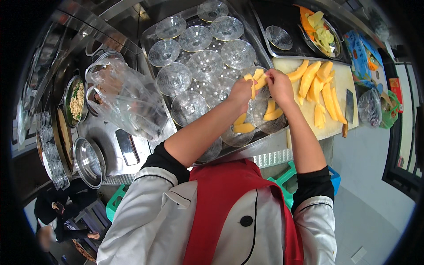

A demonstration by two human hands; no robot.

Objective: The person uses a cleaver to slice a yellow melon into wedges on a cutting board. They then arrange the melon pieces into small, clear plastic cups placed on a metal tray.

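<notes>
My left hand (241,94) grips orange-yellow melon pieces (249,79) between thumb and fingers. My right hand (281,85) pinches another melon piece (261,82) close beside it. Both hands are above a clear ribbed glass bowl (246,70), which they partly hide. Nearer my body, two glass bowls (232,138) (280,125) hold melon pieces (244,128) (273,115). Many similar bowls (205,65) stand in rows on a perforated metal tray (217,46). Right of my right hand, cut melon wedges (314,84) lie on a white cutting board (344,76).
A knife (349,106) lies at the board's right edge. Behind the board, a dark tray (261,20) carries one glass bowl (279,37) and a bowl of peelings (322,36). Leftward are a plastic bag (132,99), phone (127,147) and metal strainer (87,162). Another person (56,212) sits at lower left.
</notes>
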